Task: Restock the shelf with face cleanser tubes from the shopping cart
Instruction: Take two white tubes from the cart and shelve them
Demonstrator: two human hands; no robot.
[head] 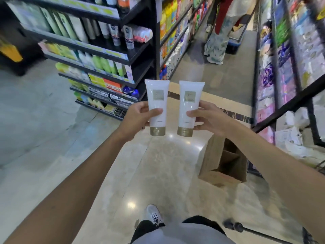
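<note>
I hold two white face cleanser tubes with gold caps upright, caps down, side by side in front of me. My left hand (139, 118) grips the left tube (157, 101) around its lower half. My right hand (208, 118) grips the right tube (189, 103) the same way. A black shelf unit (140, 50) with tubes, bottles and boxes stands ahead on the left. Only a black cart handle (246, 228) shows at the bottom right.
An open cardboard box (225, 161) stands on the shiny floor to my right. A second shelf unit (288, 99) of packaged goods lines the right side. A person (218, 37) with a basket stands further down the aisle. My shoe (153, 214) is below.
</note>
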